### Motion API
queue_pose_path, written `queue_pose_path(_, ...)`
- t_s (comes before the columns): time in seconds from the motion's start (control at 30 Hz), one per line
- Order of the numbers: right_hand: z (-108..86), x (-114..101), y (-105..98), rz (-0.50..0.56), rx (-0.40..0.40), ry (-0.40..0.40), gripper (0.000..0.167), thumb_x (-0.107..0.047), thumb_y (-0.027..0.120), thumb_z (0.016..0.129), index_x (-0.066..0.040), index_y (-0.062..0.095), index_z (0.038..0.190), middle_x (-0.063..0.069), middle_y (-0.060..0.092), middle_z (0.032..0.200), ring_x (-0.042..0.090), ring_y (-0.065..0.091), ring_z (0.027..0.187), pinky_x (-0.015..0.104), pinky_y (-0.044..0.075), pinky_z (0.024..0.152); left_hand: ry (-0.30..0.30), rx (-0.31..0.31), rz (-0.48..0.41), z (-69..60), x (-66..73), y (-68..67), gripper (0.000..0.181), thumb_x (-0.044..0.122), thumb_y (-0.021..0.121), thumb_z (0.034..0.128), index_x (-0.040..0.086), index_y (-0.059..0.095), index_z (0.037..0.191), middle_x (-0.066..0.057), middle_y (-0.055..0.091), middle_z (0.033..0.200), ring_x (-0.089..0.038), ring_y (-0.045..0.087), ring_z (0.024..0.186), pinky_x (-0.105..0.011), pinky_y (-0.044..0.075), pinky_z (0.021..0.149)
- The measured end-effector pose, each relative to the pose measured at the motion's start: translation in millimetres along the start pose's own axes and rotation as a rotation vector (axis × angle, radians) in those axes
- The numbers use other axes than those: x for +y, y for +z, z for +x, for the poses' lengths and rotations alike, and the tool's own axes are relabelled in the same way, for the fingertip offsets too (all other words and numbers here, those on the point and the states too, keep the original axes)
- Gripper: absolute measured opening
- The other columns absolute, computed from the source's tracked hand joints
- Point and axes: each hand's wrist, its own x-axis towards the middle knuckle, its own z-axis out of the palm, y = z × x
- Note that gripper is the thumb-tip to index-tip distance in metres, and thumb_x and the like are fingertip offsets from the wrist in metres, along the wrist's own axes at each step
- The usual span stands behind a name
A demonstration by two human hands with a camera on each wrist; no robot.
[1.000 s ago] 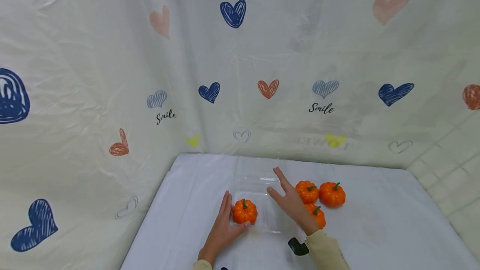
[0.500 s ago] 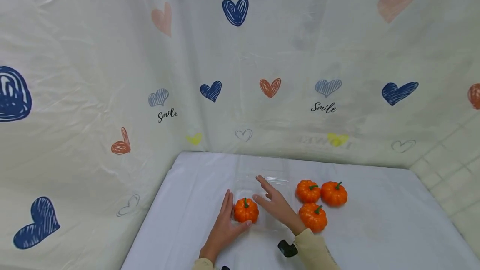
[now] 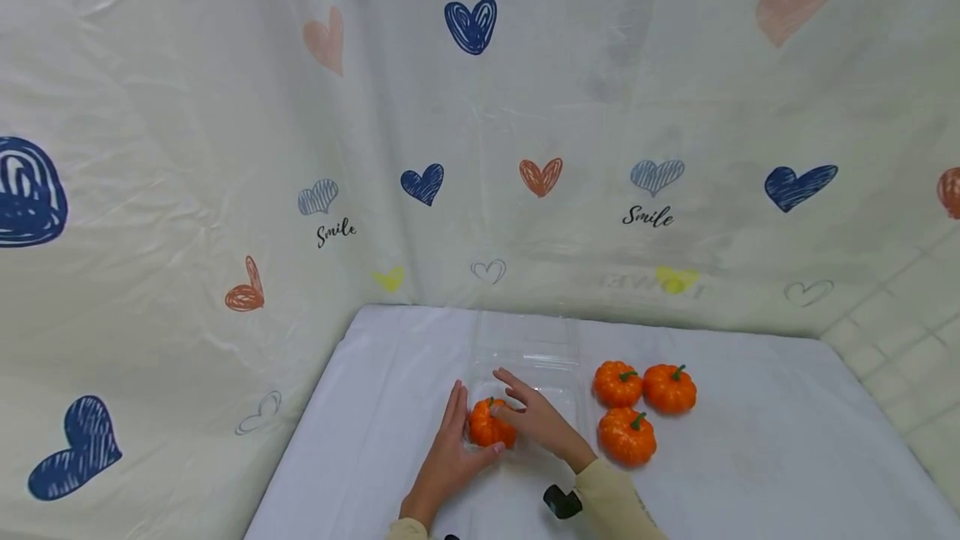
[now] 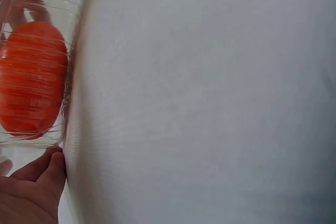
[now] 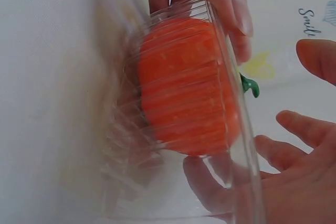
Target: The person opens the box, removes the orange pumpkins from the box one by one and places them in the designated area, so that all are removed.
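Observation:
A clear plastic box [image 3: 558, 386] stands on the table, its lid [image 3: 525, 333] tipped back. Inside, at the left end, sits a small orange pumpkin [image 3: 483, 428] with a green stem; ribbed plastic covers it in the left wrist view. My left hand [image 3: 447, 465] rests against the box's left near corner, fingers straight along its side and thumb at the near edge. Over the box is my right hand [image 3: 544, 425], fingers spread and reaching across the pumpkin's right side. In the right wrist view, one of its fingertips [image 5: 202, 177] is beside the pumpkin; contact is hard to tell.
To the right of the box, three more pumpkins lie grouped: one at the near side [image 3: 627, 437], one behind it [image 3: 617, 384] and one farther right [image 3: 670, 390]. A white cloth [image 3: 757, 440] covers the table. Behind hangs a curtain [image 3: 570, 107] printed with hearts.
My right hand has moved left, from beside the loose pumpkins to over the boxed pumpkin, uncovering the near loose one. My left hand has stayed at the box's corner.

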Motion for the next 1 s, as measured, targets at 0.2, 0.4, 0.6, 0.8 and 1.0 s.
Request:
queue_pose_path(0.2,3.3,6,6,0.005,-0.046,0.017,0.066,-0.029,0.069,0.104,-0.007,0.046,0.162,0.024,0.046,0.161,0.051,0.05,0.14,0.068,0.047,0.109,0.027,0.004,0.007,-2.1,0.0,-0.3,0.118,0.065,0.08,0.0885,0.01,0.016,0.173,-0.002,0.005,0.18,-0.035,0.021,0.161,-0.061,0.032,0.12)
queue_pose_path(0.4,4.2,12,9,-0.044,-0.073,0.03,0.06,-0.024,0.074,0.099,-0.003,0.056,0.152,0.021,0.058,0.149,0.038,0.059,0.125,0.064,0.05,0.109,0.04,-0.001,0.001,-4.4,-0.1,-0.9,0.118,0.065,0.079,0.0894,0.009,0.016,0.173,-0.003,0.005,0.18,-0.033,0.026,0.16,-0.058,0.032,0.121)
queue_pose_path(0.6,4.0,11,10,-0.064,-0.021,0.018,0.052,-0.016,0.077,0.097,-0.001,0.063,0.145,0.018,0.063,0.142,0.037,0.061,0.122,0.06,0.052,0.108,0.031,-0.006,0.0,-4.7,0.1,-0.8,0.119,0.065,0.079,0.0892,0.009,0.016,0.173,-0.002,0.004,0.18,-0.033,0.031,0.158,-0.055,0.032,0.121)
queue_pose_path(0.8,3.1,7,11,-0.08,0.05,0.024,0.046,-0.014,0.08,0.096,-0.002,0.067,0.139,0.016,0.067,0.136,0.037,0.063,0.119,0.054,0.057,0.103,0.008,-0.009,-0.01,-3.6,1.9,-1.4,0.119,0.065,0.08,0.0886,0.009,0.016,0.172,-0.002,0.004,0.18,-0.034,0.033,0.157,-0.055,0.032,0.122)
queue_pose_path(1.0,2.9,10,9,-0.082,0.102,0.015,0.046,-0.016,0.079,0.097,-0.003,0.067,0.14,0.015,0.067,0.136,0.033,0.064,0.115,0.05,0.06,0.099,0.004,0.001,0.0,-2.8,1.4,-1.1,0.119,0.065,0.08,0.0883,0.009,0.017,0.172,-0.003,0.006,0.18,-0.036,0.033,0.157,-0.058,0.032,0.121)
